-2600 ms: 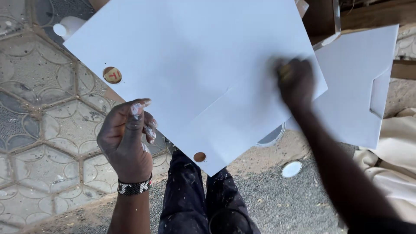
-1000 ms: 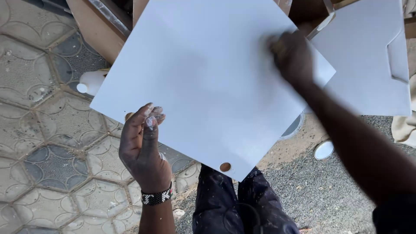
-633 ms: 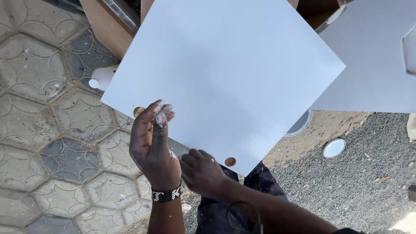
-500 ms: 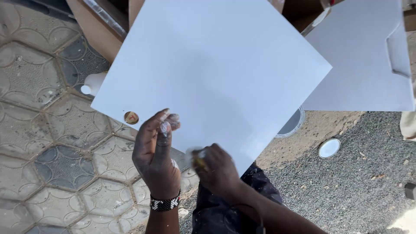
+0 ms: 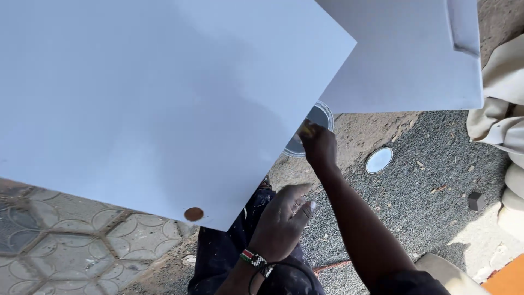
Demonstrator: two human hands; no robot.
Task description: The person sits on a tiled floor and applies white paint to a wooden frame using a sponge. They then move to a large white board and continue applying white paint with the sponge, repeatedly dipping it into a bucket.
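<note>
My left hand (image 5: pixel 281 221), fingers loosely together, steadies the stiff, light white board (image 5: pixel 164 93); right hand (image 5: pixel 319 145) pinches a small tool at its edge, the best hold.

The large board (image 5: pixel 164 93) fills the upper left of the view. Right of it lies a second board (image 5: pixel 404 54), its edge tucked behind. A can (image 5: pixel 319 117), apparently open, sits partly under the large board's right edge, with a round lid (image 5: pixel 379 160) on the gravel (image 5: pixel 426 186) farther right. Paving (image 5: pixel 71 251) lies below the board's near corner.
</note>
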